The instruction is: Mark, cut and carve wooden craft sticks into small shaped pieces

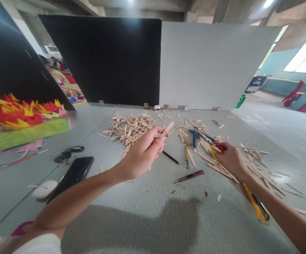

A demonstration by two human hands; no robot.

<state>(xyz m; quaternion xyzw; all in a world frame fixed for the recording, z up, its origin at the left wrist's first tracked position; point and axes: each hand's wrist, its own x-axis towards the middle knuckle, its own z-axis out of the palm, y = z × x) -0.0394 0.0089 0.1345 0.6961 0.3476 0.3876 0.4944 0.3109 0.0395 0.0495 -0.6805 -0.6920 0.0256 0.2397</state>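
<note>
My left hand (149,151) is closed in a pinch over the middle of the table. Between thumb and fingers it grips a flat wooden craft stick (168,129), whose rounded end points up and away. Farther right, my right hand (231,158) has its fingers closed around the red and yellow handles of a pair of scissors (217,150). Their metal blades point left, near blue-handled pliers (194,138). A heap of craft sticks (135,127) lies beyond my left hand. More loose sticks (259,169) are scattered around and under my right hand.
A yellow box cutter (255,204) lies by my right forearm. Nearer the middle are a maroon pen-like tool (191,175) and a black stick (170,157). On the left are a phone (72,176), keys (64,155) and a white mouse (45,189). Upright boards (116,60) stand behind.
</note>
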